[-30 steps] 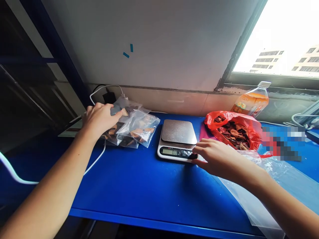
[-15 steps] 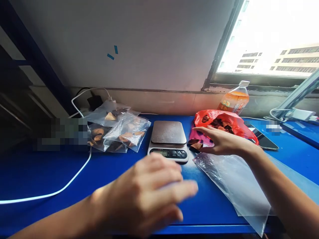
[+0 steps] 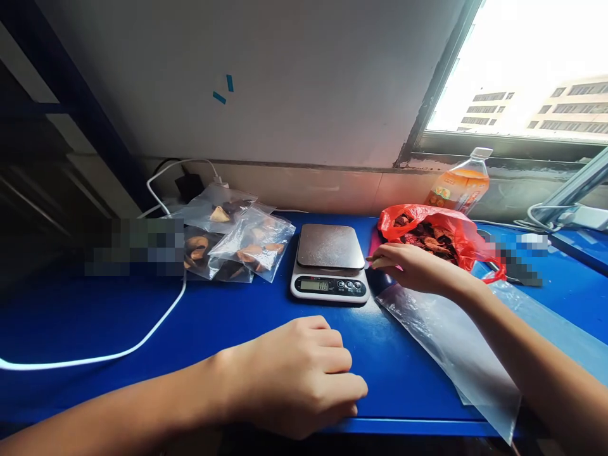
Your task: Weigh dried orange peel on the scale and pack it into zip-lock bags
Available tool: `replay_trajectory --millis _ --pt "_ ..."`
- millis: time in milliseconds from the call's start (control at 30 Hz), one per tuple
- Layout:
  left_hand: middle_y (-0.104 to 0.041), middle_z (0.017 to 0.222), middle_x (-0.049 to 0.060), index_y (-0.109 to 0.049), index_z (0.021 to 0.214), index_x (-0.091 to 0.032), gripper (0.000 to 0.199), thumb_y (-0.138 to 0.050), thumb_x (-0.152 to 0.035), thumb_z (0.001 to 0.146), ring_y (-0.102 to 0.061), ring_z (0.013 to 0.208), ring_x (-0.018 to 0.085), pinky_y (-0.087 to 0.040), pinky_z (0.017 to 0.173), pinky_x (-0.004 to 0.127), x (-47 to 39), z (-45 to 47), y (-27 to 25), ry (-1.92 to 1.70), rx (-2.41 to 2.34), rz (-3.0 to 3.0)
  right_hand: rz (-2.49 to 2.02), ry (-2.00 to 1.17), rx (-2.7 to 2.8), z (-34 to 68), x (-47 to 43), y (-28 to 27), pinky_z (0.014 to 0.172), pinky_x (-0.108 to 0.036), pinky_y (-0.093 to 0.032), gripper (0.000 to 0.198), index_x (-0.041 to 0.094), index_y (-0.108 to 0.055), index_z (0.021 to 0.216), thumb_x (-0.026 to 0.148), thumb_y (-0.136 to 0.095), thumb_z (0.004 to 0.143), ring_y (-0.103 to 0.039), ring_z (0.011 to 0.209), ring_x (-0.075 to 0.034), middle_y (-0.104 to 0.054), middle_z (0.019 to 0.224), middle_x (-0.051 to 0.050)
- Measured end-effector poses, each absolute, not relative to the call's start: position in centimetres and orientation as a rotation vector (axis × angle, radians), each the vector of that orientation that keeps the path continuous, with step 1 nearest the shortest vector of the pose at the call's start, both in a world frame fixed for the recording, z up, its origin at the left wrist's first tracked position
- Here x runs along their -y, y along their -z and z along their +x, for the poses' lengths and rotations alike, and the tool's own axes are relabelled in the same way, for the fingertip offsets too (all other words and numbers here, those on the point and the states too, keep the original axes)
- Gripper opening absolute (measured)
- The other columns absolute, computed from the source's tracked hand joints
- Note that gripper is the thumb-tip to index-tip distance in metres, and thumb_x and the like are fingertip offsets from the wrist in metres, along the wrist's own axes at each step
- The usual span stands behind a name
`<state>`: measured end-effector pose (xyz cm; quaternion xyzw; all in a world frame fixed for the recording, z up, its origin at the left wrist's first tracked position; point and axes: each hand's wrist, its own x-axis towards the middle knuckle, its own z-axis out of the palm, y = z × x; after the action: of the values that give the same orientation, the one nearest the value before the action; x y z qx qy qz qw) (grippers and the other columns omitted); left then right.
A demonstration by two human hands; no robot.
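A white kitchen scale (image 3: 330, 288) with a steel weighing plate (image 3: 331, 246) stands mid-table, and its display appears to read 0.0. My left hand (image 3: 304, 373) is curled closed at the table's front edge, in front of the scale; nothing shows in it. My right hand (image 3: 408, 266) is beside the scale's right edge, fingers pinched together; whatever they hold, if anything, is hidden. Behind that hand lies an open red plastic bag (image 3: 475, 244) full of dried brown pieces (image 3: 430, 237). A flat clear plastic bag (image 3: 451, 345) lies under the right forearm.
Several clear bags (image 3: 266, 244) with brown pieces are piled left of the scale. A white cable (image 3: 156, 329) crosses the table's left side. Behind the red bag stands an orange drink bottle (image 3: 460, 183). A metal stand (image 3: 577, 177) is at the far right.
My left hand has curled its fingers and drawn back from the scale's front. My right hand's spread fingers have pinched together beside the scale, and the loose brown pieces there no longer show.
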<state>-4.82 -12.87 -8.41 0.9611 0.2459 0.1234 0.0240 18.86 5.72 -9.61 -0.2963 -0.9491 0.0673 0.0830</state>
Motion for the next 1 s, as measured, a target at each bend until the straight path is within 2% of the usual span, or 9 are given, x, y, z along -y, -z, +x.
replay_trajectory --millis 167,267,400,500,567,733,833,900,1000 --pt "-0.062 0.071 0.0 -0.067 0.085 -0.018 0.012 -0.058 -0.024 0.092 -0.05 0.063 0.016 -0.038 0.058 0.034 12.6 -4.8 8.6 -0.37 -0.793 2.976 -0.851 -0.192 2.647 15.9 -5.3 7.7 0.069 -0.029 -0.048 0.011 0.019 -0.059 0.094 0.023 -0.049 0.094 -0.063 0.08 -0.018 -0.067 0.092 -0.008" --pt "-0.063 0.073 0.0 -0.066 0.087 -0.019 0.011 -0.057 -0.024 0.092 -0.052 0.065 0.017 -0.038 0.058 0.035 12.3 -5.1 8.7 -0.365 -0.829 2.99 -0.805 -0.212 2.693 12.7 -5.2 6.9 0.073 -0.028 -0.048 0.01 0.019 -0.06 0.089 0.014 -0.052 0.089 -0.062 0.086 -0.018 -0.065 0.091 -0.007" --pt "-0.063 0.075 0.0 -0.065 0.09 -0.019 0.011 -0.056 -0.026 0.093 -0.054 0.067 0.017 -0.039 0.06 0.035 12.3 -5.4 8.8 -0.312 -0.865 3.001 -0.865 -0.332 2.69 10.5 -5.5 6.9 0.078 -0.029 -0.05 0.022 0.016 -0.062 0.102 0.009 -0.054 0.083 -0.062 0.091 -0.018 -0.063 0.105 -0.01" --pt "-0.061 0.074 -0.001 -0.063 0.088 -0.02 0.011 -0.056 -0.026 0.094 -0.053 0.066 0.017 -0.039 0.059 0.035 12.5 -5.4 8.8 -0.294 -0.86 3.012 -0.86 -0.37 2.611 11.1 -5.5 6.8 0.084 -0.032 -0.052 0.038 0.016 -0.06 0.116 0.012 -0.06 0.078 -0.062 0.097 -0.02 -0.06 0.113 -0.011" --pt "-0.06 0.073 -0.002 -0.062 0.085 -0.02 0.012 -0.056 -0.027 0.094 -0.052 0.064 0.017 -0.039 0.059 0.035 12.6 -5.4 8.7 -0.301 -0.857 3.019 -0.817 -0.331 2.551 12.3 -5.2 6.3 0.087 -0.034 -0.051 0.038 0.017 -0.06 0.117 0.017 -0.061 0.078 -0.061 0.102 -0.022 -0.06 0.113 -0.011" --pt "-0.06 0.075 -0.001 -0.06 0.083 -0.019 0.011 -0.059 -0.026 0.092 -0.051 0.065 0.016 -0.039 0.059 0.034 12.6 -5.5 8.4 -0.312 -0.877 3.023 -0.827 -0.248 2.297 18.2 -5.2 4.6 0.072 -0.032 -0.05 0.019 0.019 -0.066 0.097 0.029 -0.055 0.085 -0.064 0.084 -0.02 -0.069 0.095 -0.007" --pt "-0.061 0.075 0.0 -0.06 0.082 -0.019 0.011 -0.06 -0.024 0.092 -0.051 0.064 0.016 -0.038 0.058 0.034 12.5 -5.5 8.3 -0.293 -0.892 3.023 -1.098 -0.293 2.346 23.0 -6.4 4.4 0.061 -0.031 -0.046 0.022 0.019 -0.069 0.078 0.037 -0.058 0.082 -0.06 0.067 -0.018 -0.069 0.077 -0.006" --pt "-0.06 0.075 0.001 -0.06 0.081 -0.019 0.011 -0.06 -0.023 0.091 -0.051 0.064 0.016 -0.037 0.058 0.034 12.6 -5.4 8.3 -0.278 -0.895 3.028 -1.334 -0.444 2.447 25.5 -7.5 5.0 0.059 -0.031 -0.046 0.026 0.019 -0.071 0.079 0.041 -0.058 0.083 -0.062 0.067 -0.02 -0.071 0.078 -0.007" --pt "-0.06 0.075 0.001 -0.059 0.081 -0.019 0.011 -0.059 -0.021 0.091 -0.052 0.065 0.016 -0.037 0.058 0.033 12.8 -5.3 8.2 -0.266 -0.878 3.016 -1.454 -0.145 2.348 27.1 -9.3 7.1 0.066 -0.034 -0.049 0.024 0.017 -0.071 0.081 0.031 -0.052 0.084 -0.065 0.078 -0.024 -0.073 0.089 -0.012"
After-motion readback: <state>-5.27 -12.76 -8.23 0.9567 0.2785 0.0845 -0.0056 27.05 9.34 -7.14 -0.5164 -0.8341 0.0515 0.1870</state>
